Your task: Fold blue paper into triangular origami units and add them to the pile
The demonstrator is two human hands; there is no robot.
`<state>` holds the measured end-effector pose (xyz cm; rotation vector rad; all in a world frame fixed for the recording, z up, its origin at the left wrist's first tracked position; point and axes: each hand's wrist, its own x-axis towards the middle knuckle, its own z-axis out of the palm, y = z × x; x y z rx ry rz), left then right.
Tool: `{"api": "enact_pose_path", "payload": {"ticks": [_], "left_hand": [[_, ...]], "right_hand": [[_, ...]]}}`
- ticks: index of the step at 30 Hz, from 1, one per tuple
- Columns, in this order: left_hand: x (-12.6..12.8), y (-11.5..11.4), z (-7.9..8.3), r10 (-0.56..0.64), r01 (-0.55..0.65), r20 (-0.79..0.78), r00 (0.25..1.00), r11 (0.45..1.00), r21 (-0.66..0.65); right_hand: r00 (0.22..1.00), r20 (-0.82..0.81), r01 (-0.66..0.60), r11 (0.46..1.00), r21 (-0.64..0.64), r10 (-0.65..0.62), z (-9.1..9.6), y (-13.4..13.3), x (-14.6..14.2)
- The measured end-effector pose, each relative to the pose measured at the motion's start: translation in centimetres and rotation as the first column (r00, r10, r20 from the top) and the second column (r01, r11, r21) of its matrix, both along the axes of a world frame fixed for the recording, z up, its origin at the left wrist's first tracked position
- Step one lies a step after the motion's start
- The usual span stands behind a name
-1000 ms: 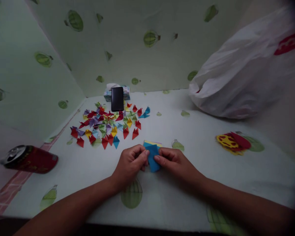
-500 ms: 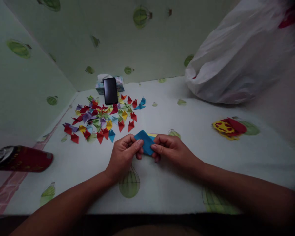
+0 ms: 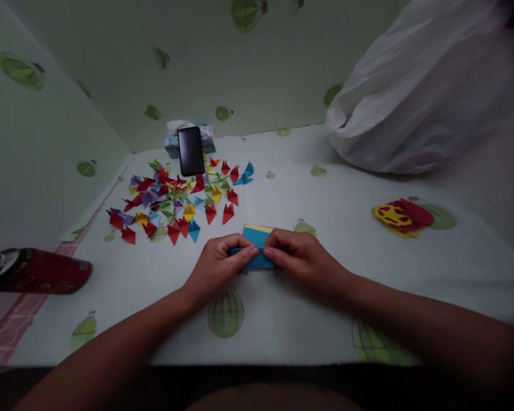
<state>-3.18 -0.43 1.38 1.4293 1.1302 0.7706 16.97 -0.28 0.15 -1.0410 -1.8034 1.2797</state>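
Observation:
My left hand and my right hand meet over a small blue paper on the table, each pinching one side of it with thumb and fingers closed. Just behind the fingers lies a small stack of blue and yellow paper sheets. Beyond my left hand spreads a pile of several folded paper triangles in red, yellow, blue, green and purple.
A black phone leans on a tissue box at the back. A red can lies on its side at the left. A white plastic bag fills the back right, with red and yellow paper pieces in front of it.
The blue paper was held flat, then tilted up off the table, and is now folded low and pressed between both hands. The view has shifted slightly downward.

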Motion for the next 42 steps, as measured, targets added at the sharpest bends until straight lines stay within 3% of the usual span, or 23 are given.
{"api": "enact_pose_path", "payload": {"ticks": [3,5,10,14,21,26,33,38,42], "left_hand": [[0.2,-0.3,-0.4,0.061,-0.062,0.031,0.998,0.997,0.041],[0.2,-0.3,-0.5,0.078,-0.08,0.036,0.996,0.996,0.051],[0.2,-0.2,-0.4,0.055,-0.056,0.054,0.997,0.998,0.006],[0.2,-0.2,-0.6,0.135,-0.136,0.037,0.99,0.99,0.03],[0.1,-0.3,-1.1,0.089,-0.078,-0.046,0.995,0.976,0.201],[0.0,0.0,-1.4,0.147,-0.101,-0.125,0.981,0.944,0.313],[-0.4,0.6,-2.3,0.212,-0.158,-0.114,0.971,0.917,0.366],[-1.1,1.3,-2.2,0.343,-0.283,-0.052,0.938,0.844,0.456],[-0.8,1.0,-1.7,0.296,-0.238,-0.058,0.953,0.855,0.46]], "right_hand": [[0.991,-0.131,-0.034,0.979,-0.203,0.007,-0.1,-0.2,-0.2],[0.987,-0.159,-0.052,0.965,-0.259,0.011,0.0,-0.2,-0.3],[0.996,-0.072,0.039,0.981,-0.189,-0.053,0.3,-0.4,-0.2],[0.996,-0.052,0.066,0.985,-0.161,-0.075,0.6,-0.4,-0.1],[0.994,0.003,0.109,0.989,-0.101,-0.11,0.3,-0.2,0.1],[0.992,0.018,0.126,0.987,-0.103,-0.125,0.1,0.3,0.2],[0.989,-0.01,0.148,0.987,-0.064,-0.149,-0.1,0.8,0.2],[0.926,0.049,0.375,0.927,-0.012,-0.374,-0.4,3.4,1.4],[0.833,0.206,0.509,0.857,0.075,-0.513,-0.8,5.8,3.2]]}}
